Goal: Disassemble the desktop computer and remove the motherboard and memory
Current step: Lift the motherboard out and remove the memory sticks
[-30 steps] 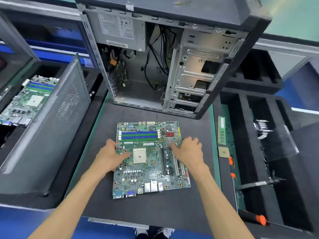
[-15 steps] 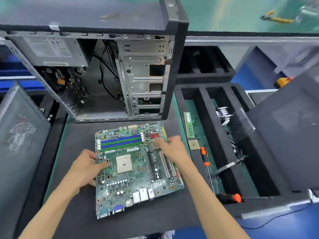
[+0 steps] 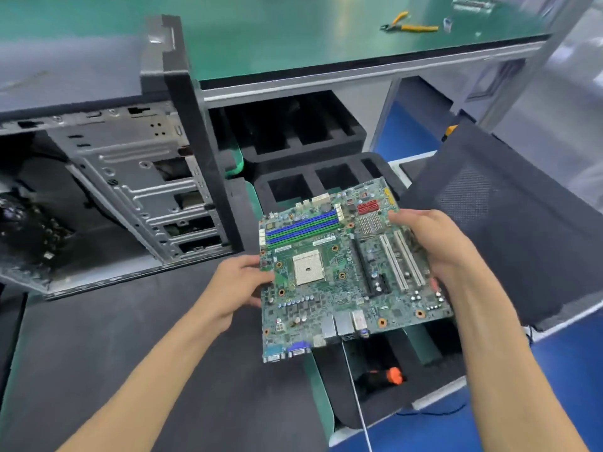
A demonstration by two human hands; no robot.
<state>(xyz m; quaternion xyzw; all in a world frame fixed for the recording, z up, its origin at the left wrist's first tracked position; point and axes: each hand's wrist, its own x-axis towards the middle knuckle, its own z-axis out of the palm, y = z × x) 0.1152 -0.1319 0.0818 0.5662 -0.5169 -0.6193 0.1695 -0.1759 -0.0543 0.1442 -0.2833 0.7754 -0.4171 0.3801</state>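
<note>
The green motherboard (image 3: 346, 275) is lifted off the mat and held in the air over the black foam tray (image 3: 293, 187) on the right. Its blue and green memory slots (image 3: 301, 228) face up near the far edge. My left hand (image 3: 238, 282) grips the board's left edge. My right hand (image 3: 437, 246) grips the right edge, thumb on top near the white slots. The open computer case (image 3: 137, 197) lies on its side at the left, its drive cage facing me.
A black work mat (image 3: 114, 347) spreads under my left arm. An orange-handled screwdriver (image 3: 388, 375) lies in a tray slot below the board. A perforated black side panel (image 3: 509, 223) leans at the right. Yellow-handled pliers (image 3: 408, 26) rest on the far green bench.
The motherboard lay flat on the mat with both hands on it. Both hands now grip its edges and have lifted it up and to the right, over the foam tray.
</note>
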